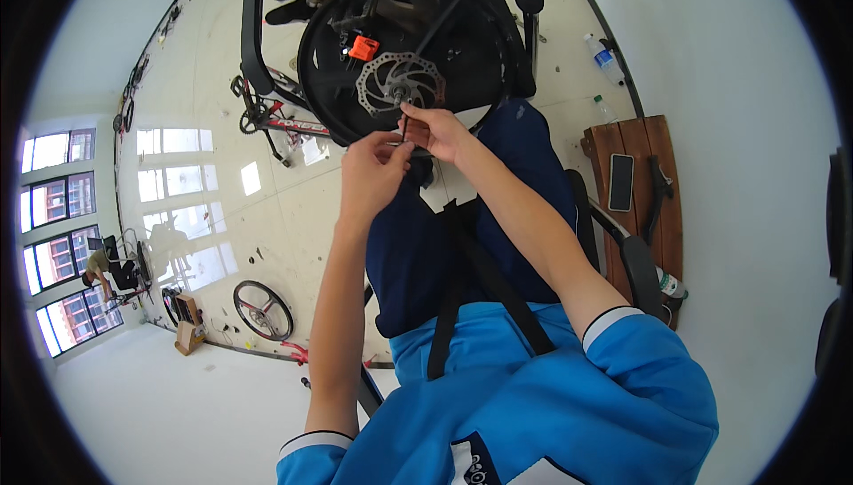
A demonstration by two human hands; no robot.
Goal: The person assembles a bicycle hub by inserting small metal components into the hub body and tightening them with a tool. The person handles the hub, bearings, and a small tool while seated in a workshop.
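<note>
A black bicycle wheel point(306, 52) lies across a black chair in front of me, a drilled metal brake disc point(434, 78) at its hub point(398, 93). Just below the hub, my right hand point(436, 133) has its fingertips around the upper part of a thin dark rod point(405, 126), perhaps a hex key. The fingers of my left hand point(374, 168) pinch the lower end of the same rod, close to the wheel's near rim. An orange object point(364, 48) shows at the wheel, up and left of the disc.
At the left are a red and black bicycle frame point(300, 126) and, farther off, a spoked wheel point(290, 322). A wooden bench point(640, 145) at the right holds a phone point(621, 182) and a dark tool point(656, 198). Bottles point(605, 62) lie nearby. Another person point(100, 268) works far left.
</note>
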